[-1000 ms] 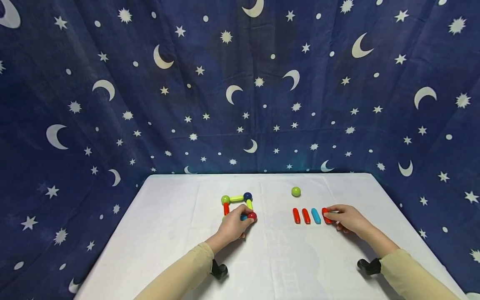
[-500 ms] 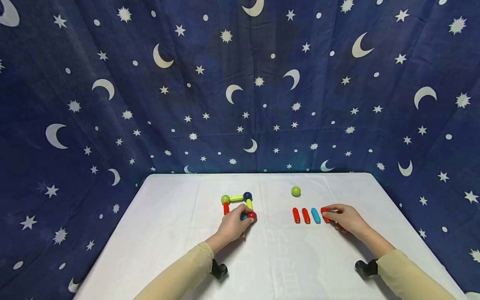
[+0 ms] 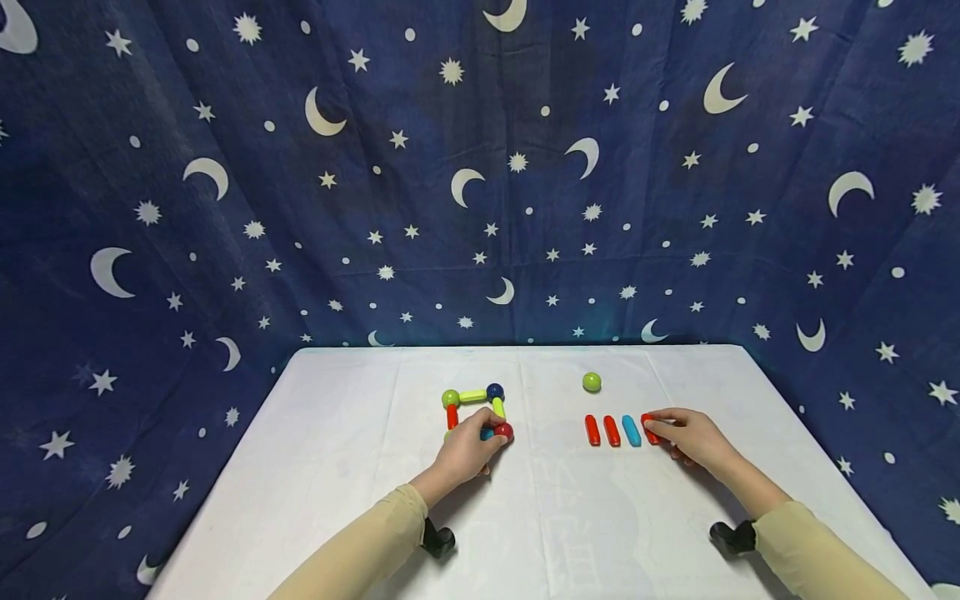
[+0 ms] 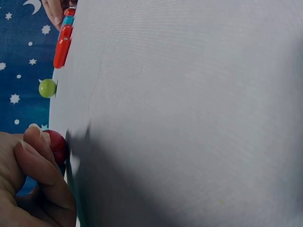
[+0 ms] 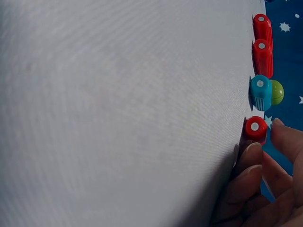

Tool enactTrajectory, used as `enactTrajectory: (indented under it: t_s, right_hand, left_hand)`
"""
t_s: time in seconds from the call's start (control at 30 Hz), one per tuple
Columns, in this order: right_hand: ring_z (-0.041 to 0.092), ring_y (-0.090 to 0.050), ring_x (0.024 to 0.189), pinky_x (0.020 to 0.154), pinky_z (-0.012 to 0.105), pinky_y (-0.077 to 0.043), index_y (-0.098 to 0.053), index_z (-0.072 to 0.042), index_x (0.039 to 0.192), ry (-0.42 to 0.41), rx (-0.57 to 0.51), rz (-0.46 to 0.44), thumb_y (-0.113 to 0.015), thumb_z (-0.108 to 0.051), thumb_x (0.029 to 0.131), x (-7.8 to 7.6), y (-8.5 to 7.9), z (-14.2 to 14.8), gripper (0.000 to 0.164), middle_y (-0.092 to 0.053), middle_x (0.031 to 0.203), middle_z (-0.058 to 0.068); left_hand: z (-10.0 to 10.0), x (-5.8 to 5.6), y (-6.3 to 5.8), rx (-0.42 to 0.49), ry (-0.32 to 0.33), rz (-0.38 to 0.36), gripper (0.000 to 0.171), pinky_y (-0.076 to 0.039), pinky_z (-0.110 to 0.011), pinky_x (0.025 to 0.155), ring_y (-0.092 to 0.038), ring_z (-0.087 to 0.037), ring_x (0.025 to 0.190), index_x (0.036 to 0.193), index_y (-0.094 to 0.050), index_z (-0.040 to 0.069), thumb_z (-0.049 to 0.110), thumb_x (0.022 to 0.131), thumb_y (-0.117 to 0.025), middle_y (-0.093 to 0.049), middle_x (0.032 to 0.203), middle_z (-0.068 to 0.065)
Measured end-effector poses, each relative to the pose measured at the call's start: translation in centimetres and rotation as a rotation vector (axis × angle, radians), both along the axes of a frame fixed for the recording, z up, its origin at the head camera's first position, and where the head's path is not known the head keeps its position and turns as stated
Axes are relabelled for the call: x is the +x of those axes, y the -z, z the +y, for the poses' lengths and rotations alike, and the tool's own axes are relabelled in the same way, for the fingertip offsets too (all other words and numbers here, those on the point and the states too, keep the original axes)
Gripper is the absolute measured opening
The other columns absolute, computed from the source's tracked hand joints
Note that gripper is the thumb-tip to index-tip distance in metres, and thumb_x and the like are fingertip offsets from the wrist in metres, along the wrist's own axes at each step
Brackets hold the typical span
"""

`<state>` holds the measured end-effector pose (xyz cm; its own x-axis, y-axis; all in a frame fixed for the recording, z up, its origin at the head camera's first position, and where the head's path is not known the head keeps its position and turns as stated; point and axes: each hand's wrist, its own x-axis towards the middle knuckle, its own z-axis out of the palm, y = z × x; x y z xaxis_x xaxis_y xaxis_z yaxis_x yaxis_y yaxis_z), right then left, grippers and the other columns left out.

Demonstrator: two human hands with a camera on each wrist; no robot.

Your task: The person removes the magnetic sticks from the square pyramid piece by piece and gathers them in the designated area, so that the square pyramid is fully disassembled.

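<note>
My left hand point(image 3: 467, 446) holds the near right corner of a four-sided frame of magnetic rods and balls, fingertips on the red ball point(image 3: 504, 432). A blue rod point(image 3: 487, 434) beside that ball is partly covered by the fingers. Yellow-green rods point(image 3: 473, 396), a red side rod point(image 3: 452, 417), a dark blue ball point(image 3: 495, 392) and a green corner ball point(image 3: 450, 399) form the rest; the near left corner is mostly hidden. On the right, my right hand point(image 3: 693, 436) has thumb and fingers around a red rod point(image 5: 255, 126), at the end of a row.
Left of that rod lie a blue rod point(image 3: 632, 431) and two red rods point(image 3: 603, 431), side by side and slightly spaced. A loose green ball point(image 3: 592, 382) sits behind the row. The white-covered table point(image 3: 570, 517) ends at a blue star-patterned curtain point(image 3: 420, 208).
My right hand has slid the end red rod slightly left, nearer the blue rod, and has since stayed about still. The left hand and the frame have not visibly moved.
</note>
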<state>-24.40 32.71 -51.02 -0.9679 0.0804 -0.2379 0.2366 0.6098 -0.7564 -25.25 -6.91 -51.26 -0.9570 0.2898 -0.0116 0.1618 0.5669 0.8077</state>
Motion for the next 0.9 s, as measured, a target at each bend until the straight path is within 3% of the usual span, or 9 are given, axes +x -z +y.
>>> enactTrajectory:
  t_s: [0.33, 0.57, 0.7, 0.9]
  right_hand:
    - [0.019, -0.051, 0.061, 0.05, 0.031, -0.045, -0.054, 0.004, 0.141, 0.028, -0.001, 0.037, -0.063, -0.043, 0.101, 0.0, 0.0, 0.5, 0.062, -0.057, 0.081, 0.008]
    - [0.026, -0.055, 0.08, 0.058, 0.029, -0.048, -0.055, 0.004, 0.141, 0.075, 0.0, 0.189, -0.055, -0.038, 0.106, 0.3, -1.5, -0.5, 0.054, -0.062, 0.1, 0.016]
    - [0.029, -0.056, 0.077, 0.056, 0.03, -0.046, -0.059, 0.0, 0.138, 0.018, -0.024, 0.262, -0.057, -0.034, 0.106, 0.2, -3.0, -3.0, 0.047, -0.059, 0.095, 0.017]
    - [0.035, -0.057, 0.067, 0.054, 0.032, -0.048, -0.066, -0.007, 0.133, -0.186, -0.115, 0.312, -0.065, -0.029, 0.103, 0.6, -4.4, -8.3, 0.037, -0.061, 0.089, 0.02]
  left_hand:
    - [-0.2, -0.1, 0.0, -0.004, 0.009, -0.008, 0.021, -0.054, -0.03, 0.047, -0.057, -0.016, 0.044, 0.116, -0.061, 0.017, 0.019, 0.098, -0.073, -0.064, 0.11, -0.008]
    - [-0.4, 0.0, -0.2, -0.022, 0.027, 0.003, 0.021, -0.053, -0.03, 0.048, -0.057, -0.016, 0.043, 0.115, -0.061, 0.017, 0.019, 0.097, -0.073, -0.064, 0.105, -0.004]
    - [-0.2, 0.3, -0.7, -0.078, 0.037, 0.031, 0.023, -0.052, -0.03, 0.048, -0.058, -0.015, 0.044, 0.117, -0.061, 0.014, 0.019, 0.097, -0.073, -0.065, 0.106, -0.004]
    - [-0.4, 0.8, -1.6, -0.144, 0.119, -0.001, 0.044, -0.051, -0.031, 0.051, -0.061, -0.015, 0.047, 0.138, -0.059, 0.016, 0.026, 0.098, -0.072, -0.066, 0.116, -0.007]
